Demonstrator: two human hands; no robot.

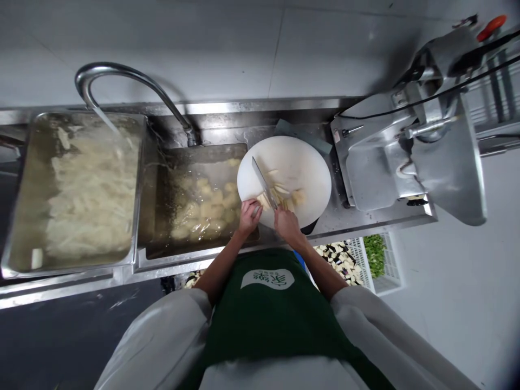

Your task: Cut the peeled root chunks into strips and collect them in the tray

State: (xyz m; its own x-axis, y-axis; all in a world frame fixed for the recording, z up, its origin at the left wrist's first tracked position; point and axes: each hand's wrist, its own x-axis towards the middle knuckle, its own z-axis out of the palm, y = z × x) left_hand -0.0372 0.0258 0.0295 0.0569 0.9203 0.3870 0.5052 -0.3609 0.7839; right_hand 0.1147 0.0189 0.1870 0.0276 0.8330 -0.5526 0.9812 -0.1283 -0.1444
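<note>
My right hand (286, 223) is closed round the handle of a kitchen knife (260, 177), whose blade points up and left over a round white cutting board (298, 154). My left hand (248, 216) is at the board's lower left edge, fingers curled against a cut potato piece (263, 202) left of the blade; its grip is partly hidden. Pale potato sticks (280, 189) lie right of the blade, beside a larger potato chunk (299, 196). Peeled potatoes (205, 211) sit in water in the sink (152, 238) to the left.
A faucet (134, 76) runs into a deep metal tub (140, 189) of pale cut strips. A metal slicing machine (410, 130) stands right of the board. Below the counter edge are diced eggplant (339, 260) and a white basket (392, 260) with chopped greens (374, 253).
</note>
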